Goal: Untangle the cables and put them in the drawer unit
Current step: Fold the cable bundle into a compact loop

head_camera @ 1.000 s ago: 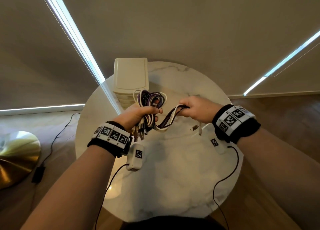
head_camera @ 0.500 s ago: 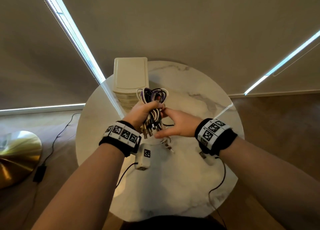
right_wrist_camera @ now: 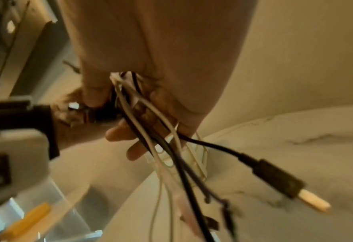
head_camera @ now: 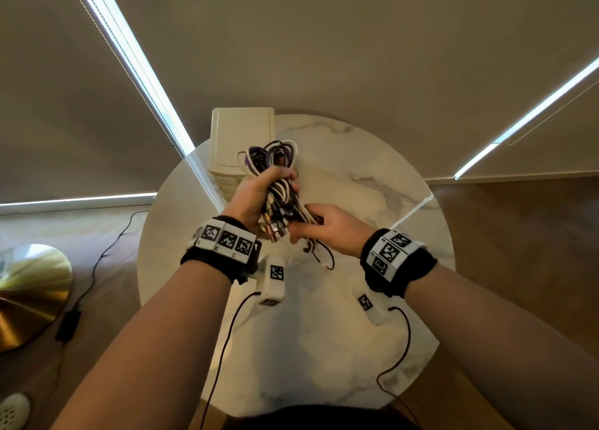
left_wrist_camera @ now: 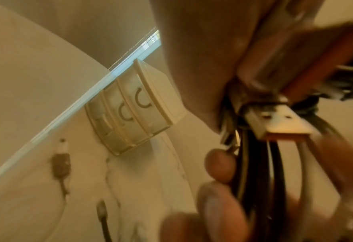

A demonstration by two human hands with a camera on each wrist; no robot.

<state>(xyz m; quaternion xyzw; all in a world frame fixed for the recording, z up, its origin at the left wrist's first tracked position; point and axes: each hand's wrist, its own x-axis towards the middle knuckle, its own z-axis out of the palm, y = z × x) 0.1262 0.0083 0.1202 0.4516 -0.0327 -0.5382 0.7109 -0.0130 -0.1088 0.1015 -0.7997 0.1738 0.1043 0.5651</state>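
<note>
One tangled cable bundle (head_camera: 272,167) of white, black and purple strands is held above the round marble table (head_camera: 372,176), the left hand (head_camera: 256,196) wrapped around its middle. The right hand (head_camera: 327,228) pinches the loose ends just beside it. One cream drawer unit (head_camera: 241,131) with three drawer fronts stands behind, all pushed in.

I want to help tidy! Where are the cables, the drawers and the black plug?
cables (head_camera: 270,157): head view, loops above the left hand.
drawers (head_camera: 241,131): head view, top panel.
black plug (right_wrist_camera: 275,176): right wrist view, dark body.
</note>
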